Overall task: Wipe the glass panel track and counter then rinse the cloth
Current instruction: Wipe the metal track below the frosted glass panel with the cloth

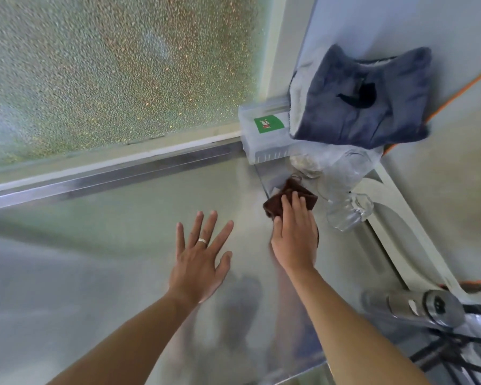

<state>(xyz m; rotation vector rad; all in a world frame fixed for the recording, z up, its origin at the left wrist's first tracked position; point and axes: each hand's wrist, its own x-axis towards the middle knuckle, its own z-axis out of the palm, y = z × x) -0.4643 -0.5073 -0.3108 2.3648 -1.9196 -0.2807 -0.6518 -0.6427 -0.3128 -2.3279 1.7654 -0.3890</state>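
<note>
the right hand (pixel 295 237) has its fingers (pixel 290 207) flat on the brown cloth (pixel 289 195) on the table (pixel 122 245), left hand (pixel 200 259) spread open beside it, and a push ahead could knock over the clear plastic bottle (pixel 345 207) just past the fingers.

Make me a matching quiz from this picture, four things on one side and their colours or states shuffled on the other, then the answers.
Things:
1. cloth
2. left hand
3. fabric pouch
4. label

Descriptions:
A. green, with a small cartoon figure
B. brown, pressed under the right hand
C. blue-grey, sitting on a clear box
D. open, fingers spread, wearing a ring

Pairs: 1-B, 2-D, 3-C, 4-A
</note>
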